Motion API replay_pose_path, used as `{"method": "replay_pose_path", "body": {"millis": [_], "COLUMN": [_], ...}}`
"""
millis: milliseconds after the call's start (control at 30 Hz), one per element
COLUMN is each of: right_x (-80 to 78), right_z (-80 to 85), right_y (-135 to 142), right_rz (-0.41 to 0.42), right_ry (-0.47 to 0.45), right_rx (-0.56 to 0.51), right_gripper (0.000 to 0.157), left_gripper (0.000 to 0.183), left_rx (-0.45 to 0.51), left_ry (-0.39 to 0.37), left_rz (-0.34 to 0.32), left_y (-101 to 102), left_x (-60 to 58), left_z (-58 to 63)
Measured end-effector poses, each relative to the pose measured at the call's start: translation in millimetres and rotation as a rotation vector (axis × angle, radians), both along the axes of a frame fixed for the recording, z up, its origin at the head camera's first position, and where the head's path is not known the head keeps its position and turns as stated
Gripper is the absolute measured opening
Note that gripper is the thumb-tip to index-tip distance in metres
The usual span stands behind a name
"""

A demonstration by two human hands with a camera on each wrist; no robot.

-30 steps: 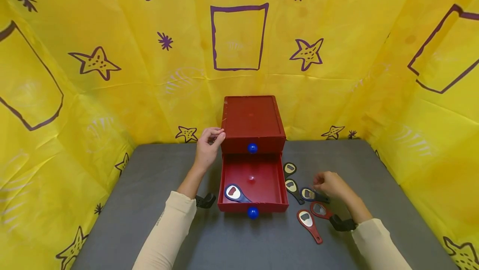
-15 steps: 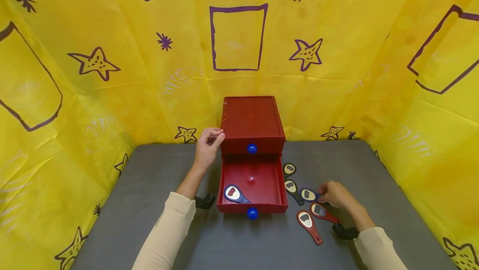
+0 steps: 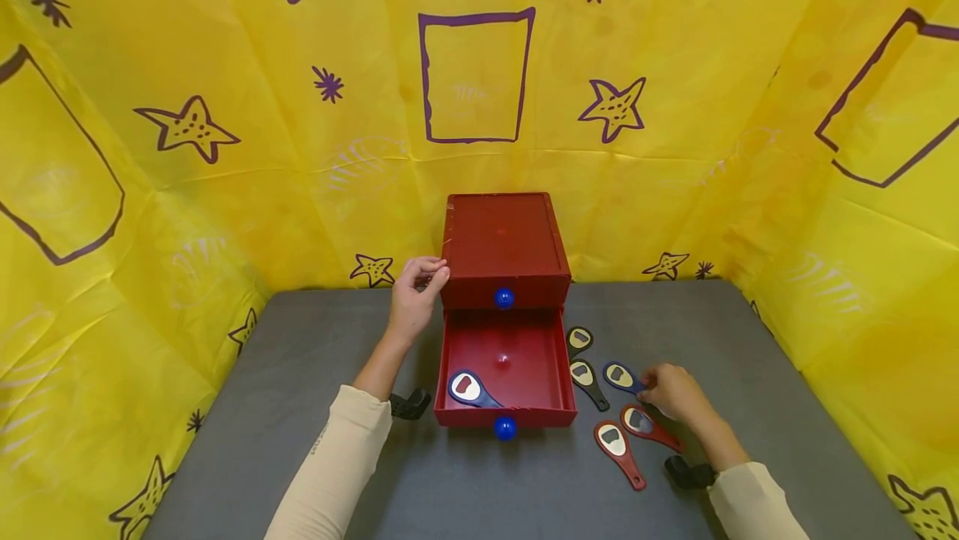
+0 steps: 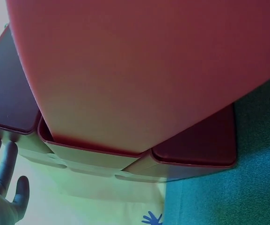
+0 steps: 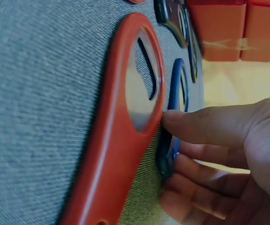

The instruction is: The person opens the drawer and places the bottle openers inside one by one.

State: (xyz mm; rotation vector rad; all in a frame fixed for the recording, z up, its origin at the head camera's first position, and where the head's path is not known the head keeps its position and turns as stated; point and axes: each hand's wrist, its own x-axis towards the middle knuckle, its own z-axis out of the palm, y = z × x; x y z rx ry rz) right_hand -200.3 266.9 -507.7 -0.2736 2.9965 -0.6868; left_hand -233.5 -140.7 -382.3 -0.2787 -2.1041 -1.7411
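My right hand (image 3: 673, 393) pinches the handle end of a blue bottle opener (image 3: 620, 376) lying right of the drawer unit. In the right wrist view, the thumb lies on one side of this blue bottle opener (image 5: 173, 96) and the fingers on the other. My left hand (image 3: 415, 297) rests its fingertips at the left side of the red drawer unit (image 3: 502, 236), fingers nearly straight. The lower drawer (image 3: 524, 369) is pulled out, and another blue bottle opener (image 3: 474, 390) lies inside it at the front left. The upper drawer is closed, with a blue knob (image 3: 504, 299).
Two red bottle openers (image 3: 618, 453) lie on the grey table (image 3: 479, 498) in front of the right hand. Two black bottle openers (image 3: 587, 380) lie close along the drawer's right side. Yellow patterned cloth (image 3: 375, 66) hangs behind and at both sides.
My right hand has shifted right to the blue bottle opener's handle end and taken hold of it. The opener's head has swung slightly away from me. The left hand stays put.
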Motion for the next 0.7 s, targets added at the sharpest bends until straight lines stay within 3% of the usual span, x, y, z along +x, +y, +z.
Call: {"method": "replay_pose_path", "body": {"millis": [367, 700], "right_x": [1.5, -3.3], "right_z": [-5.6, 8.1], "right_y": [-0.8, -0.1], "right_rz": [0.013, 0.009], "right_ry": [0.035, -0.096], "right_rx": [-0.041, -0.292], "right_gripper": [0.013, 0.021], "left_gripper": [0.021, 0.021], "left_rx": [-0.003, 0.002], "left_ry": [0.010, 0.014], "left_rz": [0.007, -0.001], "left_y": [1.2, 0.5], "left_x": [-0.5, -0.8], "left_z": [0.0, -1.0]}}
